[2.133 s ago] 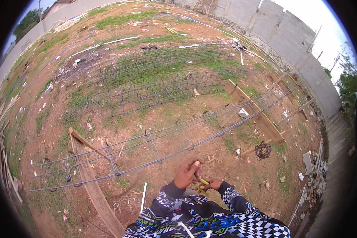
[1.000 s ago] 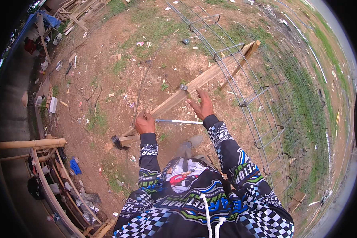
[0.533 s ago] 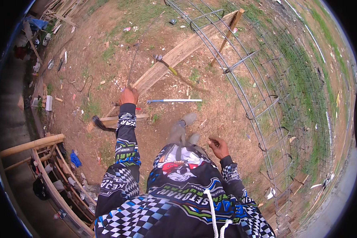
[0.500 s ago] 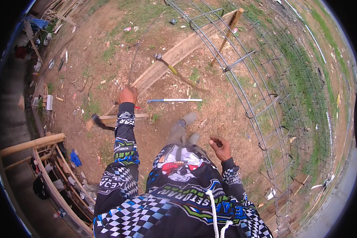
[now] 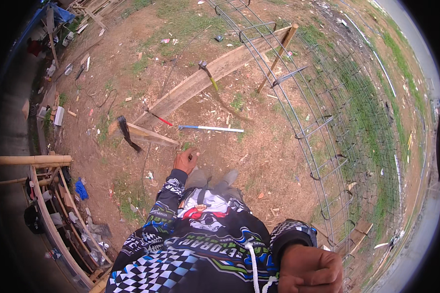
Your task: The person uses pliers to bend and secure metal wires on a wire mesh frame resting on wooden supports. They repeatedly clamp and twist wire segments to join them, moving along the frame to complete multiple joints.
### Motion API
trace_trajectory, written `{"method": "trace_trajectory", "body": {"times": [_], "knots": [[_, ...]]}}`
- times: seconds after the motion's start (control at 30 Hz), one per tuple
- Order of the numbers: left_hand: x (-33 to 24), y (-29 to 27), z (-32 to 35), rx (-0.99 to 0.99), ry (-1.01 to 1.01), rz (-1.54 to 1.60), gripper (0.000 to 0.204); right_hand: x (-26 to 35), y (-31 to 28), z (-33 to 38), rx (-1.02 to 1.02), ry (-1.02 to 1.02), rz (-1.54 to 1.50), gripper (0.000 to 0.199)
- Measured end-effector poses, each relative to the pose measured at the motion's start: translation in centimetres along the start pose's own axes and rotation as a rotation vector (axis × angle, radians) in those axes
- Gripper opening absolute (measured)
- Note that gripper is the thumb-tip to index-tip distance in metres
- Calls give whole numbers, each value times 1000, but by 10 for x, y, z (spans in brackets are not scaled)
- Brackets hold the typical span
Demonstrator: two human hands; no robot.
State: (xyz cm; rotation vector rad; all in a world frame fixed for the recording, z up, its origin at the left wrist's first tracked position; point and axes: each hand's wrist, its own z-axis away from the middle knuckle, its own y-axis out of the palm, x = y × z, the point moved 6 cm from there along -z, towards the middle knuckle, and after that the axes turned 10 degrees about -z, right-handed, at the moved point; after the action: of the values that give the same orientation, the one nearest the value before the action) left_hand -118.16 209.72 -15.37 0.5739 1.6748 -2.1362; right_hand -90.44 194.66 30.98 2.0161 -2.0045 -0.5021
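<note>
My left hand (image 5: 186, 161) hangs over my boots, its fingers loosely bent and apart, with nothing visible in it. Close to the camera at lower right, my right hand (image 5: 312, 268) is raised, its fingers curled in; whatever may be inside is hidden. Ahead of my left hand lie a blue and white bar (image 5: 210, 128) and a red-handled tool (image 5: 160, 117) against the long wooden board (image 5: 188, 88). A yellow-handled hammer (image 5: 209, 75) rests over that board's edge. A black bundle of wire strands (image 5: 126, 133) drapes across a short wooden board (image 5: 154, 136).
A long steel rebar cage (image 5: 305, 136) curves down the right, with wire mesh (image 5: 362, 102) beyond. A wooden stake (image 5: 277, 58) stands at the long board's far end. At left is a bamboo and timber frame (image 5: 32, 160), near a blue cloth (image 5: 81, 189). Wood scraps litter the ground.
My left hand has drawn back from the near end of the long board toward my body, uncovering the red-handled tool. My right hand has come up close to the camera.
</note>
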Motion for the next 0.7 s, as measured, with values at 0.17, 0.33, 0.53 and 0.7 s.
{"method": "trace_trajectory", "body": {"times": [0.17,0.33,0.53,0.7], "knots": [[164,33,90,178,-526,295,31,4,54,15,-58,14,-220,17],[324,1,187,10,-958,501,30,-9,135,58,47,7,-709,8],[454,-3,311,-47,-1116,524,27,-24,267,142,94,134,-825,17],[571,-31,365,-4,-1336,742,27,-34,398,203,221,189,-827,24]]}}
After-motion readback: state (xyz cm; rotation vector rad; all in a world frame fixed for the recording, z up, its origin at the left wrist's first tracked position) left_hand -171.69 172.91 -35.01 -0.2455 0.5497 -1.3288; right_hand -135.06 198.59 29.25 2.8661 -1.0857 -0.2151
